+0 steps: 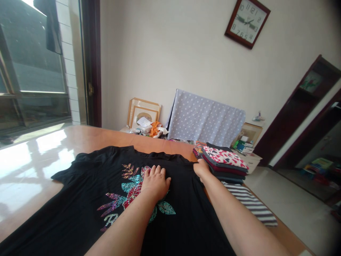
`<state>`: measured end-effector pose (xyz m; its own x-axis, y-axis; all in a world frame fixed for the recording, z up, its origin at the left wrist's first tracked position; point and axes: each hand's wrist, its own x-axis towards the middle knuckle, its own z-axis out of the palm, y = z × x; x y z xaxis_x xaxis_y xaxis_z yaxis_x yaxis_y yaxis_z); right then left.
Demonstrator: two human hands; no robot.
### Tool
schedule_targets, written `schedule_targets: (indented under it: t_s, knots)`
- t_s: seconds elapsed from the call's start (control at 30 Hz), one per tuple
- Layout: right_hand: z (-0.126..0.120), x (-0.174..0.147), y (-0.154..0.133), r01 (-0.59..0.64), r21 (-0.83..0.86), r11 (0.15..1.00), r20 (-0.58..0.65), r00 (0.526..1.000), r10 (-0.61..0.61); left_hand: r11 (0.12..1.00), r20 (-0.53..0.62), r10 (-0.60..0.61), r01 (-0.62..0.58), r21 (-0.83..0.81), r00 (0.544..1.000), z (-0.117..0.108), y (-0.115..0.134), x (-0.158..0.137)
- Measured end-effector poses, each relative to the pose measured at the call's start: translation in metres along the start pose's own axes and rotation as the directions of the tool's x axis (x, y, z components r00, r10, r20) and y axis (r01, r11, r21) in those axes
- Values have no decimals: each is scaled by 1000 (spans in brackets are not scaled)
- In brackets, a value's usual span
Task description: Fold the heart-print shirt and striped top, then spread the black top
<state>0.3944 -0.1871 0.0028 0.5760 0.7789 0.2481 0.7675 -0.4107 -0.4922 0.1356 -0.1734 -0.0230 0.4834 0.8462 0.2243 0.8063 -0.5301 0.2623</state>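
Note:
A black T-shirt (183, 192) lies spread over the table, its front decorated with a sequined flower and leaf design. My left hand (156, 182) rests flat on that design, fingers extended and holding nothing. At the shirt's right shoulder or sleeve, my right hand (201, 170) is closed on the black fabric; its fingertips are partly hidden. Just beyond the right hand sits a stack of folded clothes (226, 156), topped by a piece with red and pink spots. Striped fabric (250, 201) lies beside my right forearm, nearer the table's right edge.
The glossy wooden table (87, 137) reaches left toward a window. Behind it stand a polka-dot cloth (205, 117) draped over something, framed pictures (144, 108) and a pile of odds and ends (153, 129). A white cabinet (252, 161) is at the right, and a clock (247, 23) hangs above.

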Motion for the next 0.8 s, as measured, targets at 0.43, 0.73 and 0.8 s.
schedule_targets:
  t_s: [0.43,0.73,0.8]
  knots:
    - [-10,-22,0,47,-227,973,78,996,-29,1000,-1,-8,8,-19,1000,1,0,0]
    - [1,-11,-54,304,-35,952,104,948,-299,999,-5,-7,7,-31,1000,3,-2,1]
    - [13,-3,-65,314,3,949,163,937,-310,1000,-5,-7,7,-30,1000,3,-2,1]
